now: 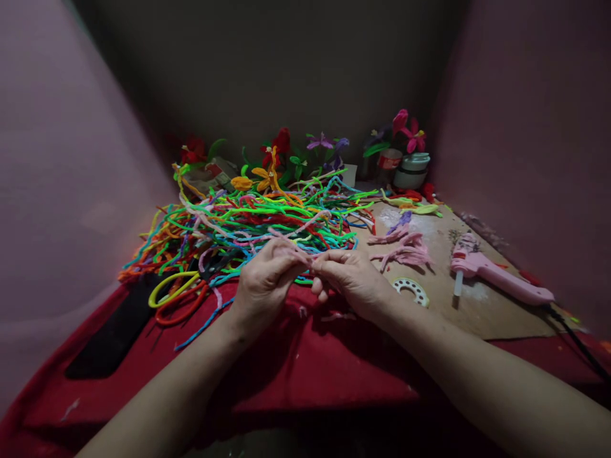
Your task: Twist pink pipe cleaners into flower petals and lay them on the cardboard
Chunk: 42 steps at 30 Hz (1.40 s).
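A pink pipe cleaner runs between my two hands over the near edge of the big heap. Closed in a pinch, the fingers of my left hand grip it from the left. My right hand pinches the same piece from the right, its fingertips almost touching those of the left. Much of the piece is hidden by fingers. Behind the hands spreads a tangled heap of coloured pipe cleaners. To the right, shaped pink pipe-cleaner pieces lie on a cardboard sheet.
A pink glue gun with a black cord rests on the cardboard, near a round holed disc. At left lies a black flat object on the red cloth. Pipe-cleaner flowers and a lidded jar stand at the back.
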Tool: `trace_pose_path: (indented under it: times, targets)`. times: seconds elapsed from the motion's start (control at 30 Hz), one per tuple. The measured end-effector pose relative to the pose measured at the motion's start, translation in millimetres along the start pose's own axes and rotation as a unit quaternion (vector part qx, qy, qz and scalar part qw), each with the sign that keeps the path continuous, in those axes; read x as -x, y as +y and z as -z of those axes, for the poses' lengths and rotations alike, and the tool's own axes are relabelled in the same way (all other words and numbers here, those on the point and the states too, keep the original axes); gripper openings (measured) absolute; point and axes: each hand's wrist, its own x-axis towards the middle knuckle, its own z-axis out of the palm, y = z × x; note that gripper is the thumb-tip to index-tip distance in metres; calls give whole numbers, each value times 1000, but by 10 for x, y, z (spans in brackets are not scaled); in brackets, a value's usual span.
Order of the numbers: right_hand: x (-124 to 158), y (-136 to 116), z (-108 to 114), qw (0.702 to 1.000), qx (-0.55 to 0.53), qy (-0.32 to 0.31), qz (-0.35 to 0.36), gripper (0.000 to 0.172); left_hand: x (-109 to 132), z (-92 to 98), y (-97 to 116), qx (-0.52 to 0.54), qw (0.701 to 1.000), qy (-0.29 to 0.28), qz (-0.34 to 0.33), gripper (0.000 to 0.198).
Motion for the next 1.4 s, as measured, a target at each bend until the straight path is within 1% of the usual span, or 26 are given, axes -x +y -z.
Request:
trace_pose_path:
  times: [0.1, 0.17, 0.23, 0.33, 0.4, 0.43, 0.47, 0.53, 0.57, 0.63, 0.67, 0.7, 0.73, 0.77, 0.8, 0.87, 0.9, 0.97, 1.07, 1.13, 1.17, 1.23, 1.27, 1.33, 1.37, 1.4]
  targets:
    - [20, -54, 10, 999, 39, -36, 0, 20, -14, 74, -37, -146, 982, -15, -115, 10]
    - [28, -84, 19, 996, 67, -59, 1, 20, -42, 122, -9, -219, 963, -41, -150, 10]
    - [32, -100, 26, 993, 91, -71, 2, 19, -81, 162, 48, -239, 955, -87, -152, 13]
    - [43, -97, 25, 986, 152, -67, 13, 20, -141, 207, 136, -168, 967, -179, -63, 18]
    - [62, -79, 15, 964, 247, -56, 77, 20, -165, 226, 157, -44, 968, -236, 70, 17]
    - [75, -66, 7, 943, 305, -49, 126, 19, -169, 228, 149, 35, 954, -255, 154, 15]
    - [90, -51, 0, 913, 362, -41, 185, 19, -166, 226, 128, 119, 927, -264, 240, 14]
    - [120, -15, -11, 833, 460, -23, 307, 18, -145, 200, 60, 278, 843, -263, 377, 13]
    - [132, 3, -14, 789, 498, -10, 360, 19, -131, 179, 24, 346, 798, -256, 421, 12]
    - [149, 29, -16, 711, 548, 15, 441, 23, -109, 134, -26, 450, 724, -241, 464, 11]
    - [155, 33, -16, 690, 556, 27, 463, 25, -106, 118, -31, 479, 702, -235, 472, 11]
    - [159, 30, -16, 692, 549, 35, 468, 24, -109, 109, -21, 490, 698, -226, 471, 11]
    - [161, 19, -16, 718, 526, 43, 454, 23, -117, 111, 2, 480, 712, -216, 465, 11]
    - [162, 2, -17, 764, 485, 45, 422, 21, -129, 124, 35, 450, 745, -202, 449, 12]
    - [162, -21, -19, 822, 428, 41, 374, 19, -140, 145, 73, 408, 791, -181, 418, 12]
    - [158, -72, -23, 925, 281, 18, 256, 18, -154, 200, 143, 313, 884, -123, 325, 8]
    - [155, -95, -24, 956, 208, 1, 205, 18, -155, 227, 169, 270, 920, -98, 268, 8]
    - [148, -130, -27, 984, 100, -39, 141, 18, -145, 265, 191, 203, 964, -72, 157, 12]
    - [146, -149, -31, 991, 40, -84, 100, 17, -126, 278, 174, 143, 984, -89, 54, 9]
    - [154, -142, -35, 990, 54, -96, 85, 19, -119, 268, 156, 133, 985, -101, 46, 3]
    - [159, -133, -35, 989, 76, -95, 85, 21, -116, 260, 148, 135, 982, -113, 67, 4]
    - [169, -103, -31, 976, 160, -68, 128, 22, -110, 235, 132, 167, 962, -151, 154, 9]
    - [174, -84, -28, 959, 221, -48, 171, 21, -105, 221, 120, 200, 940, -176, 213, 12]
    - [178, -46, -23, 900, 344, -12, 268, 18, -96, 191, 89, 283, 879, -219, 314, 15]
    - [177, -32, -23, 872, 386, -4, 300, 17, -93, 180, 74, 318, 853, -226, 348, 16]
    - [174, -24, -27, 859, 407, 1, 310, 17, -92, 173, 61, 338, 837, -224, 367, 16]
